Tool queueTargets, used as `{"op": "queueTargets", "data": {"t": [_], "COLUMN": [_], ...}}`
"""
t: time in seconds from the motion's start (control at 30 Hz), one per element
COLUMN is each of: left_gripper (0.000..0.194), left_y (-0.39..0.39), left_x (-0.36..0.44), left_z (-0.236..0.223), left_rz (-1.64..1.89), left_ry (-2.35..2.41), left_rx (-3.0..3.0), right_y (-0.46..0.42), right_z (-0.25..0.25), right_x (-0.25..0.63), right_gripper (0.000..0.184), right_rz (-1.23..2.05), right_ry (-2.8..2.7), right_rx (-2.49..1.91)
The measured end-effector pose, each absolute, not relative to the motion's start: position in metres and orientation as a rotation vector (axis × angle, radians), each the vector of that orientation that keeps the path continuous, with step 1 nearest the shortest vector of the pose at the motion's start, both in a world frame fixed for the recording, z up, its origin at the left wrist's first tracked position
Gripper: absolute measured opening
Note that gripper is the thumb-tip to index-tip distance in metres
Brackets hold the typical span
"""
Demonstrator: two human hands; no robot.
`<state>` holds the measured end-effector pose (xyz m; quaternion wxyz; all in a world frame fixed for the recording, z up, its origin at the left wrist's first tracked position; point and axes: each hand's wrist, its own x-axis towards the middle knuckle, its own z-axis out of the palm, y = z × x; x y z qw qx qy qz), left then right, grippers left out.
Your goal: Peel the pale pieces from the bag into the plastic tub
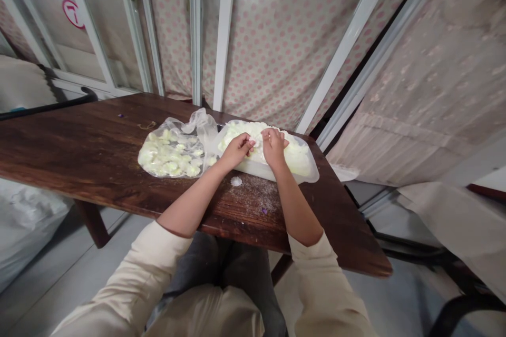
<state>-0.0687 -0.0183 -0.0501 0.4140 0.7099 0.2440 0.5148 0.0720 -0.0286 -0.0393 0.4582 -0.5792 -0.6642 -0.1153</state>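
Observation:
A shallow white plastic tray (256, 169) stands on the table, heaped with pale yellow-green, petal-like pieces (239, 129). Over its near side is my left hand (238, 150), fingers curled in and thumb against the fingertips. My right hand (273, 146) faces it a short gap away, its fingers bent and closed too. What either hand pinches is too small to make out against the pale heap. Left of the tray lies a clear plastic bag (201, 125), its top crumpled, with several pale yellow-green flower-like pieces (169, 155) inside.
On the dark wooden table (79, 142), a small white flower-like piece (236, 181) and white grains (255, 195) lie before the tray. A purple bit (264, 210) is near the front edge. Framed glass panels and a pink-dotted curtain (276, 52) rise behind.

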Motion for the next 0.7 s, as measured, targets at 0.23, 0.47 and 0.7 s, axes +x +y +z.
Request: {"op": "queueTargets", "data": {"t": [0.23, 0.47, 0.7], "left_gripper": [0.023, 0.028, 0.026], "left_y": [-0.017, -0.016, -0.018], "left_x": [-0.069, -0.068, -0.070], "left_z": [-0.053, -0.055, -0.053], "left_rz": [1.294, 1.313, 1.317], "left_ry": [0.631, 0.755, 0.720], "left_rx": [1.839, 1.903, 1.893], "right_y": [-0.032, -0.037, -0.034], "right_z": [-0.037, -0.039, -0.040], "right_x": [0.068, 0.060, 0.064], "right_gripper": [0.035, 0.035, 0.035], "right_rz": [-0.248, -0.564, -0.609], "right_ry": [-1.811, -1.743, -1.599], "right_rx": [-1.342, -1.515, -1.534]}}
